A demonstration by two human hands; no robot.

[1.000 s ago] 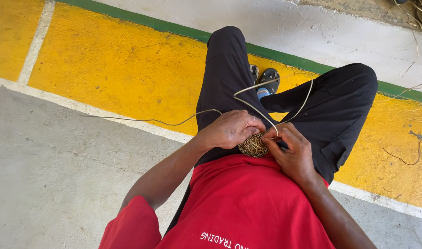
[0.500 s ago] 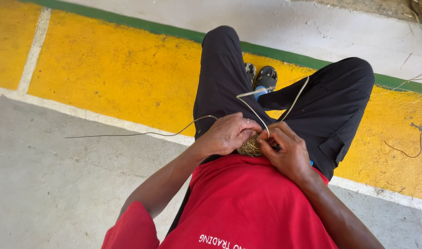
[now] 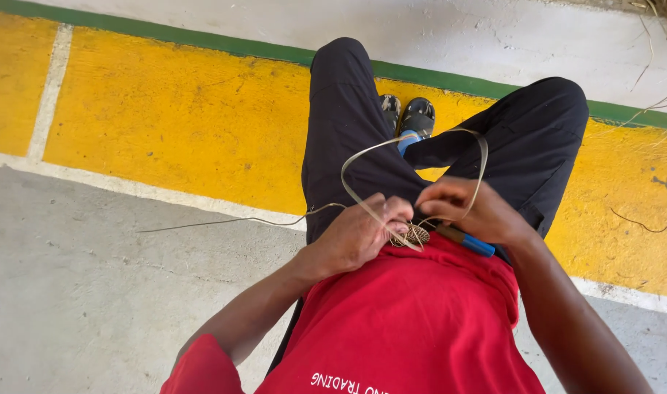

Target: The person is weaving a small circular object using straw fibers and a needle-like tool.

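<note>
My left hand [image 3: 355, 237] pinches the small coiled woven disc [image 3: 413, 235] against my lap so it can't spin, while my right hand [image 3: 468, 211] pinches the looping fibre strand [image 3: 362, 201], keeping it taut (blue-handled tool [image 3: 466, 241] tucked under my palm).

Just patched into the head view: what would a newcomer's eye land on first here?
First, the two hands meeting at the lap: the left hand pinches a small woven disc, and the right hand holds a blue-tipped tool. A pale strip loops up from the disc over the black trousers. Behind lies the yellow painted floor band, edged green.
</note>
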